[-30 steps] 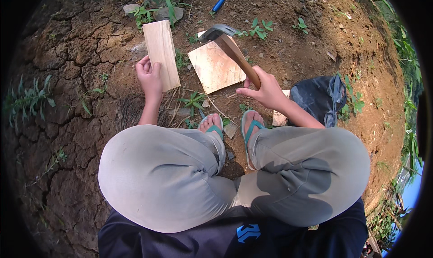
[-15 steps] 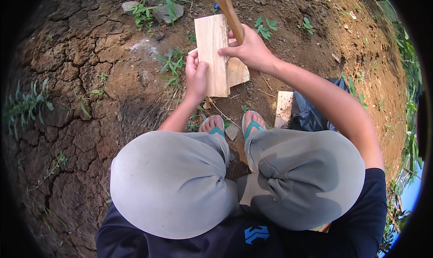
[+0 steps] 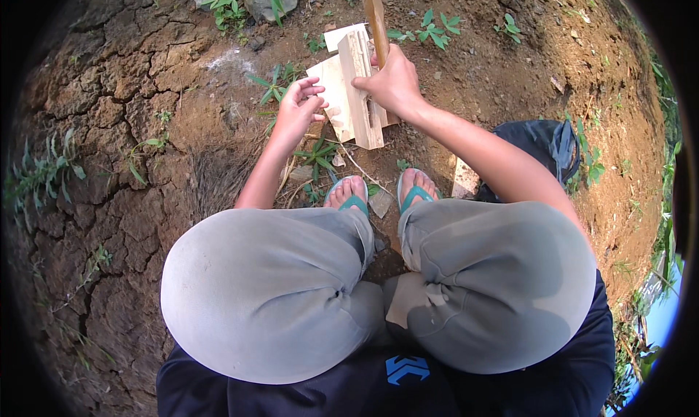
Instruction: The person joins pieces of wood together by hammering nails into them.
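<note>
My right hand [image 3: 393, 82] is closed round the wooden handle [image 3: 376, 27] of a tool whose head I cannot make out clearly. Its thumb also presses on a pale wooden plank [image 3: 354, 75], tilted so that its rough narrow edge shows. Under and beside this plank lies a flat pale board [image 3: 331, 89], with another pale wood piece [image 3: 344, 35] sticking out at the far end. My left hand [image 3: 297, 111] is open just left of the boards, fingers apart and slightly curled, holding nothing.
Sandalled feet [image 3: 348, 193] stand close in front of the boards. A black plastic bag [image 3: 539, 147] and a wood offcut [image 3: 464, 178] lie to the right. Stones [image 3: 271, 5] and small weeds [image 3: 433, 29] dot the cracked soil [image 3: 109, 126].
My left hand has let go of the plank and drawn left, its fingers opening. The plank has turned from its broad face toward its narrow edge, uncovering the board beneath.
</note>
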`<action>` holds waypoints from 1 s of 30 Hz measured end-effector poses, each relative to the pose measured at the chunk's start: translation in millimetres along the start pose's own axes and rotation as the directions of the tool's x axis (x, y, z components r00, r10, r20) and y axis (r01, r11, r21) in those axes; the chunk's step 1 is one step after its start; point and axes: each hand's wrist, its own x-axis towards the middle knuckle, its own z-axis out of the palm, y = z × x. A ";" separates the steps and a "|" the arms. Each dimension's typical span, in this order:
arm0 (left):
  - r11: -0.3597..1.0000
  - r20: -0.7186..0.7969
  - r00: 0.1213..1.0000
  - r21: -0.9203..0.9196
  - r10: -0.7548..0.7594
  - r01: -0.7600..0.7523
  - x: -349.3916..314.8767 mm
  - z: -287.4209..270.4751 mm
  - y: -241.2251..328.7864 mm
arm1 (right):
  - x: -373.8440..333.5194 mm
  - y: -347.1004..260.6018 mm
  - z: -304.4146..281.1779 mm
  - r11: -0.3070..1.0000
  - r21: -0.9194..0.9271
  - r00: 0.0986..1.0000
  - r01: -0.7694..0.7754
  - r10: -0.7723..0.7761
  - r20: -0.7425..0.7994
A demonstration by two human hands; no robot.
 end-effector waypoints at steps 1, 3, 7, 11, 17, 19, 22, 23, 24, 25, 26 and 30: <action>0.999 0.035 0.999 0.042 -0.012 0.010 -2.5 7.2 -2.3 | 1.8 3.8 5.1 1.000 0.000 0.999 0.031 -0.031 -0.013; 0.999 0.085 0.995 0.028 -0.048 0.045 -5.7 14.0 -8.9 | 3.5 10.1 13.8 0.996 0.027 0.997 0.079 -0.079 -0.024; 0.996 0.109 0.990 -0.027 -0.084 0.087 -12.4 21.7 -23.6 | 1.7 20.7 30.1 0.991 0.062 0.993 0.121 -0.121 -0.005; 0.992 0.087 0.996 0.119 0.036 -0.046 -21.4 50.6 -40.5 | -3.6 28.4 39.8 0.975 0.188 0.985 0.119 -0.140 0.102; 0.966 -0.046 0.989 0.226 0.139 -0.125 -15.0 72.0 -54.2 | -20.4 57.0 42.9 0.903 0.427 0.982 -0.040 -0.044 0.185; 0.976 -0.097 0.983 0.169 0.157 -0.139 -10.3 74.2 -58.5 | -24.8 74.2 43.4 0.823 0.552 0.953 -0.132 -0.048 0.300; 0.988 -0.131 0.981 0.084 0.141 -0.131 -10.3 64.2 -51.2 | -31.7 79.0 42.7 0.706 0.687 0.934 -0.171 -0.105 0.341; 0.996 -0.168 0.982 -0.020 0.085 -0.089 -15.4 65.2 -35.4 | -30.0 81.7 38.8 0.710 0.688 0.932 -0.149 -0.132 0.338; 0.995 -0.229 0.969 0.001 0.093 -0.095 -17.0 55.4 -33.2 | -30.4 82.2 38.4 0.714 0.688 0.923 -0.131 -0.166 0.348; 0.993 -0.274 0.955 0.056 0.116 -0.105 -16.9 43.4 -33.3 | -32.1 83.0 38.1 0.707 0.694 0.928 -0.139 -0.152 0.341; 0.986 -0.292 0.944 0.101 0.155 -0.130 -13.8 37.6 -29.1 | -34.7 85.4 28.9 0.731 0.675 0.943 -0.097 -0.150 0.298; 0.945 -0.391 0.892 0.309 0.226 -0.105 -18.3 22.1 -12.3 | -32.9 93.1 20.4 0.828 0.560 0.951 -0.024 -0.153 0.268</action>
